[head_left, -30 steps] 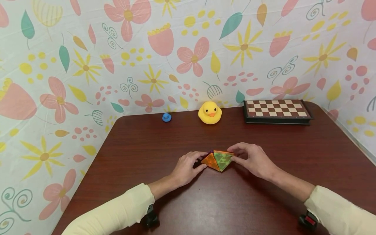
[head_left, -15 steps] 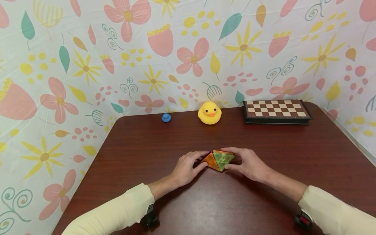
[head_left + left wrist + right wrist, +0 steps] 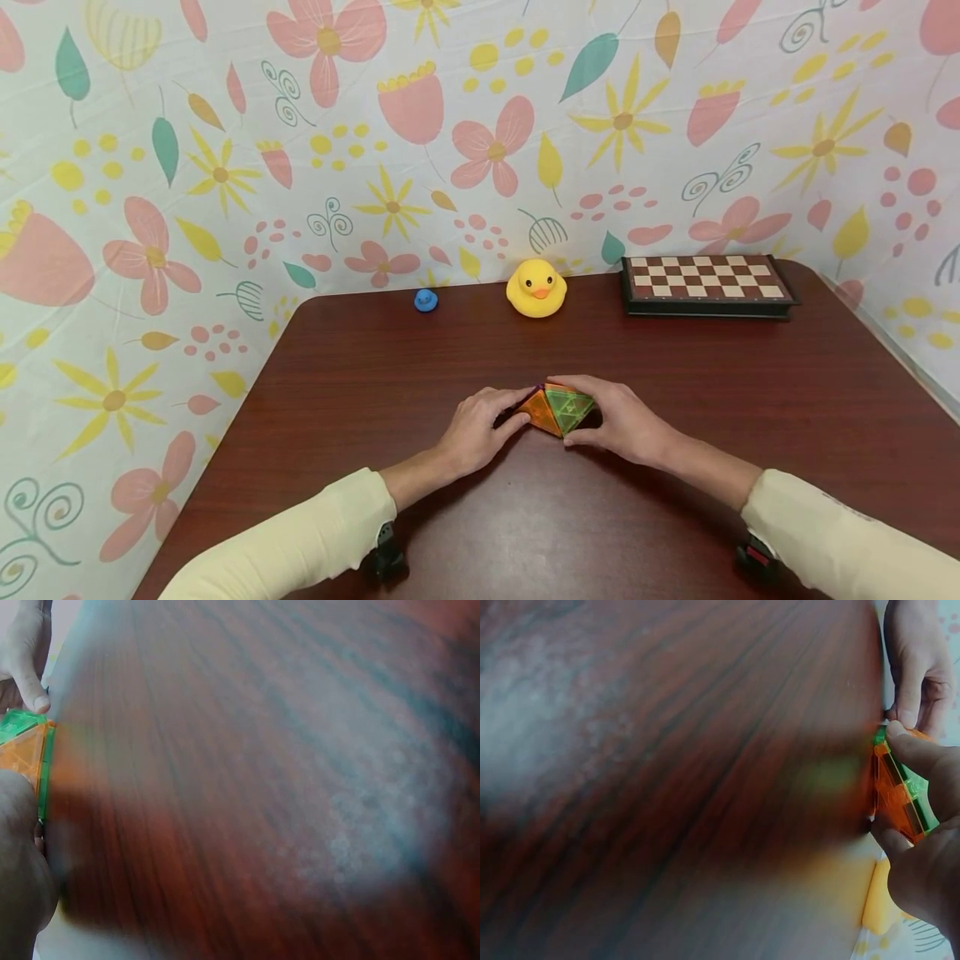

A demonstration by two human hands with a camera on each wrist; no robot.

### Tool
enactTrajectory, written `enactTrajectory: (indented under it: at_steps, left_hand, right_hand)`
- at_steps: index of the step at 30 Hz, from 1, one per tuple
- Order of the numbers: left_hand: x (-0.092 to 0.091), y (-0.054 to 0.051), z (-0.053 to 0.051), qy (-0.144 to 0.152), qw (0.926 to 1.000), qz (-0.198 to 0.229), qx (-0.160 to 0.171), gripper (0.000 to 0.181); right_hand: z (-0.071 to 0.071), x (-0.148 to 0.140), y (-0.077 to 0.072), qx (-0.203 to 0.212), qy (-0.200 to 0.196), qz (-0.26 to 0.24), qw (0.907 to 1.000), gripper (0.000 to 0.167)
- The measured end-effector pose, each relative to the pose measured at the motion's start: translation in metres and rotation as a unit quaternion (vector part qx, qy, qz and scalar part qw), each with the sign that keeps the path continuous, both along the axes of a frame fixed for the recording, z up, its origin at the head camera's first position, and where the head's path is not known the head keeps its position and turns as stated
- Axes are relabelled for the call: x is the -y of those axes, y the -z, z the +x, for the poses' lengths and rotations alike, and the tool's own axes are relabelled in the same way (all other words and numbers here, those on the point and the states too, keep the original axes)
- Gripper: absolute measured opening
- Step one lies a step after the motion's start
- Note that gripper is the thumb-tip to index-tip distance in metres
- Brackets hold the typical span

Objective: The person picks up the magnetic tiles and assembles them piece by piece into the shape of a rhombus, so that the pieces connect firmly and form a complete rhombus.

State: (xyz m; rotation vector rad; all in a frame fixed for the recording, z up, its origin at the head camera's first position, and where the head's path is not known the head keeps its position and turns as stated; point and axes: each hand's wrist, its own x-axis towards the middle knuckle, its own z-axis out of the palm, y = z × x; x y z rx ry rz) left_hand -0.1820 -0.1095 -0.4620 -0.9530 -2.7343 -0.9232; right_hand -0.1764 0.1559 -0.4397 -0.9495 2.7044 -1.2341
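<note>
Translucent triangular magnetic tiles, joined into a small raised shape, sit mid-table. An orange tile [image 3: 540, 412] and a green tile [image 3: 570, 407] face me, and a bit of purple shows at the top. From the left, my left hand [image 3: 474, 431] grips the shape between thumb and fingers. My right hand [image 3: 628, 422] spans its right side, thumb at the front lower edge and fingers behind the top. In the left wrist view the orange and green tiles [image 3: 24, 750] appear between both hands. The right wrist view has the shape [image 3: 896, 795] within my right hand's grasp. The far faces are hidden.
Along the back of the brown table [image 3: 495, 517] stand a small blue duck [image 3: 425, 301], a yellow rubber duck [image 3: 536, 289] and a checkered board-game box [image 3: 707, 286]. A flower-print cloth [image 3: 300, 125] hangs right behind them.
My right hand has slid left and closer round the shape, its thumb passing from the right tip to the front edge. The left hand and tiles have barely moved.
</note>
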Motion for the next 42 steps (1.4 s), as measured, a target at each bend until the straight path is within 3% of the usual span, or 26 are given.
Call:
enactTrajectory:
  at_steps: [18, 30, 42]
  left_hand:
    - [-0.001, 0.001, 0.001, -0.007, 1.0000, -0.003, -0.004, 0.043]
    - [-0.001, 0.000, 0.002, -0.010, 0.9999, -0.002, -0.001, 0.042]
    - [0.006, -0.003, 0.003, -0.015, 0.9998, 0.012, -0.008, 0.040]
  right_hand:
    - [-0.002, 0.002, -0.001, 0.003, 0.024, 0.024, 0.9994, 0.077]
    - [-0.002, -0.003, -0.001, 0.014, 0.024, 0.015, 0.9995, 0.074]
    - [0.000, -0.022, -0.011, -0.018, 0.072, 0.018, 0.9970, 0.044]
